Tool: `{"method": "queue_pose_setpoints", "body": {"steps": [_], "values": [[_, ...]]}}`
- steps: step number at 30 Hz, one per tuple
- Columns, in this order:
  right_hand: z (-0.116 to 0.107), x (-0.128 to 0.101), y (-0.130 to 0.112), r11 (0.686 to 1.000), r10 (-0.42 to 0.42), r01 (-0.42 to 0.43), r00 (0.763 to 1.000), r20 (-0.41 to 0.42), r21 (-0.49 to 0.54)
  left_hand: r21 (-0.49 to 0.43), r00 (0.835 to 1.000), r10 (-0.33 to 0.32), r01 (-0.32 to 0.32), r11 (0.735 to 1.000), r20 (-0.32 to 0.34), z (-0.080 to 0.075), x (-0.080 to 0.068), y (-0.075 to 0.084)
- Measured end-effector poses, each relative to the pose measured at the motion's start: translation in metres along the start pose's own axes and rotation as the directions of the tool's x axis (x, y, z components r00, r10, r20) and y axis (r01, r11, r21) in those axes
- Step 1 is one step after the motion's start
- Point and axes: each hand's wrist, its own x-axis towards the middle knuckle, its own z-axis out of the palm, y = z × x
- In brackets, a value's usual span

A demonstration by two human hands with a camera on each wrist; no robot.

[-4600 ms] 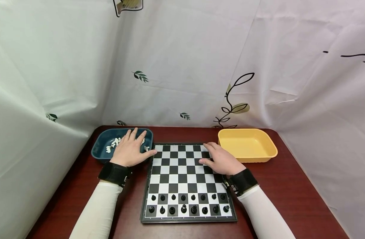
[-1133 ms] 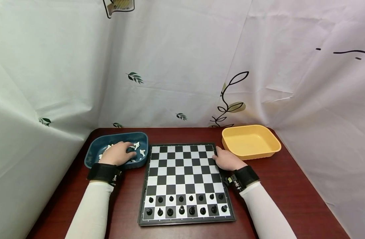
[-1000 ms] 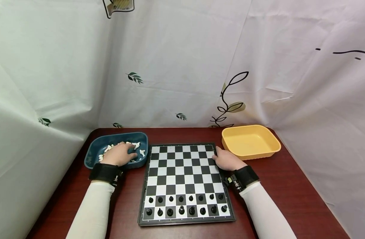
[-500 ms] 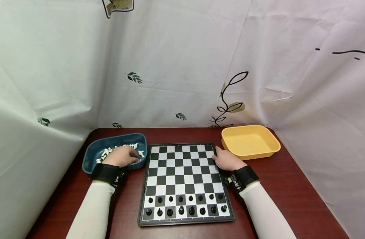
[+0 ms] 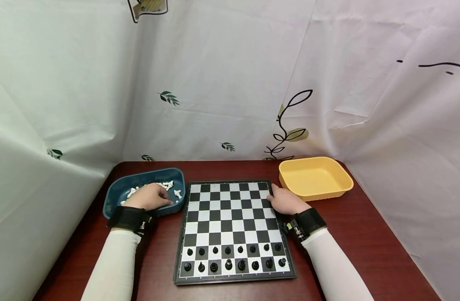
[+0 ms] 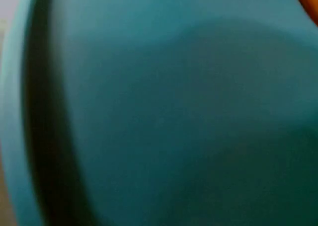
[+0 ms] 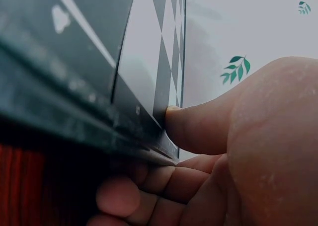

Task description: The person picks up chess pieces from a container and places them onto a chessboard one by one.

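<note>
Head view shows a flat, square chessboard [image 5: 230,221] of glossy black and white squares in a dark frame, lying on a polished, reddish-brown wooden desk [image 5: 365,242]. Two rows of small, rounded black pieces [image 5: 233,257] stand upright along its near edge. Left of the board sits a blue tray [image 5: 117,194], smooth plastic with rounded corners and a raised rim, holding a loose heap of small white pieces [image 5: 166,184] lying on their sides. Right of the board's far corner is a yellow tray [image 5: 314,177] of the same rounded shape, matte and shallow. Creased white cloth with printed leaves [image 5: 230,83] hangs behind and at both sides. The left hand [image 5: 148,196] reaches into the blue tray, palm down, fingers curled among the white pieces; whether it grips one I cannot tell, since the fingertips are hidden and the left wrist view gives only a blurred blue surface [image 6: 159,116]. The right hand [image 5: 286,200] rests at the board's right edge near the far corner, fingers bent; in the right wrist view the thumb [image 7: 198,131] presses on the top of the frame while the curled fingers [image 7: 149,186] tuck under the edge, so it is pinching the board's rim. Both forearms wear white sleeves [image 5: 327,263] with black wrist straps [image 5: 306,223].
</note>
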Motion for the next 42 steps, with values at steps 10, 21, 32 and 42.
{"method": "queue_pose_setpoints", "body": {"steps": [10,21,32,42], "values": [[-0.0011,0.0005,-0.0012,1.000,0.006,-0.006,1.000,0.001,-0.006,-0.001,0.996,-0.087,0.087,0.996,-0.005,0.0016,-0.0002,-0.0022],[-0.0012,0.0001,-0.0004,1.000,0.002,-0.002,1.000,0.000,-0.006,0.048,0.995,-0.092,0.093,0.994,-0.023,-0.0005,0.0009,0.0002],[-0.0017,0.0009,0.0014,1.000,0.003,-0.003,1.000,0.002,0.003,0.031,0.991,-0.035,0.040,0.999,-0.127,-0.0013,0.0020,-0.0009],[-0.0017,0.0012,0.0040,1.000,-0.006,0.005,1.000,0.009,0.031,0.040,0.980,0.042,-0.034,0.999,-0.196,-0.0033,0.0019,-0.0046]]}}
